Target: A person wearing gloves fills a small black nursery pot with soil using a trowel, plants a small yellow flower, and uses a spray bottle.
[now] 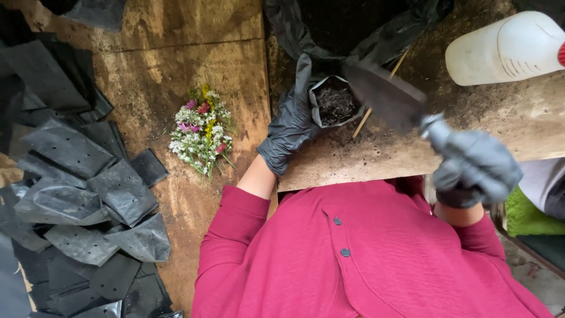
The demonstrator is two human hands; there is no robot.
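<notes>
A small black grow bag (pixel 334 105) of soil, at 12 o'clock from the red-clad chest, is clasped by the gloved left hand (pixel 292 121), while a trowel (pixel 385 96) is gripped in the closed right hand (pixel 474 168) at 3 o'clock, its blade tilted over the bag. A white jug (pixel 505 48) lies at 2 o'clock, a thin stick (pixel 376 94) is crossed under the blade, and flowers (pixel 201 131) are left at 9 o'clock beside stacked empty bags (pixel 88 182). Bare counter (pixel 529 118) is kept between blade and jug, its near edge met just before the chest.

Both arms reach forward in red sleeves, the forearms bare below black gloves. The left hand (pixel 290 126) stretches out with fingers curled in a loose clasp, thumb up. The right hand (pixel 475 169) sits lower and nearer the body, clenched into a tight fist.
</notes>
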